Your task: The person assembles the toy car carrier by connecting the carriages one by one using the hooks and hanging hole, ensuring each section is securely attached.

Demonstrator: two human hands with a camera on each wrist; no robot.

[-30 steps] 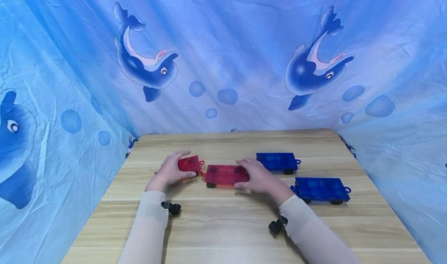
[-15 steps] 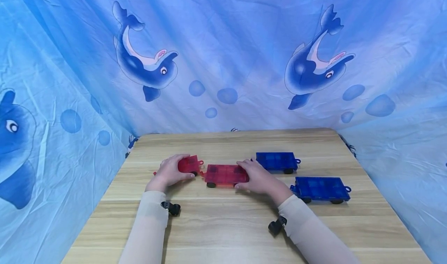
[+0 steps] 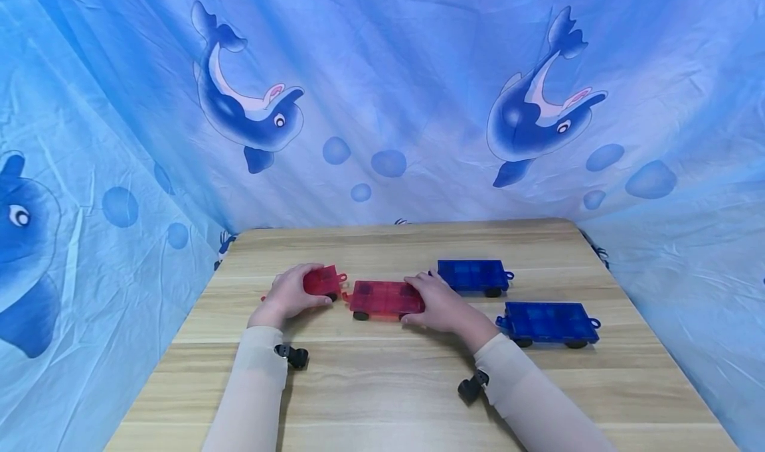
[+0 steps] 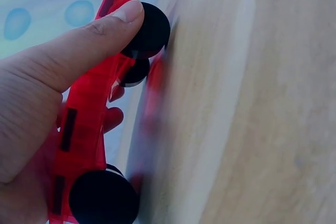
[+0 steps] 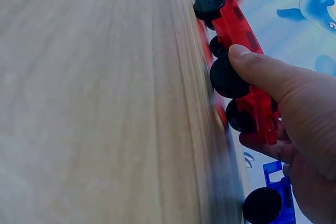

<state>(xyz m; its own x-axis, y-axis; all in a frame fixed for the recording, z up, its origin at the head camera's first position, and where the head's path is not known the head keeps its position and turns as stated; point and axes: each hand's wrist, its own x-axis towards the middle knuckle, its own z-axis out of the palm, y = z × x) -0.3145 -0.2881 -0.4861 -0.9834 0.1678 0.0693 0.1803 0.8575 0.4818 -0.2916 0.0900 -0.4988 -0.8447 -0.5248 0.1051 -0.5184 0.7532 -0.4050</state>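
Note:
My left hand (image 3: 289, 297) grips a small red see-through toy wagon (image 3: 321, 281) with black wheels. In the left wrist view its thumb (image 4: 100, 38) presses by a front wheel (image 4: 152, 30), and fingers show on the far side. A second red wagon (image 3: 384, 297) stands just to the right, its right end held by my right hand (image 3: 445, 304). Its thumb (image 5: 257, 66) lies against a wheel in the right wrist view, fingers wrapping beneath. Between the two wagons, the left one's ring (image 3: 342, 277) sits behind and close to the right one's hook (image 3: 345, 297).
Two blue wagons of the same kind stand to the right: one blue wagon (image 3: 472, 275) behind my right hand, another blue wagon (image 3: 548, 322) beside my right wrist. All rest on a wooden table (image 3: 370, 385). A dolphin-print curtain (image 3: 382, 107) surrounds its back and sides.
The left hand's fingers have come down closer over the left red wagon, which has shifted very slightly left. The right hand and its wagon look nearly still.

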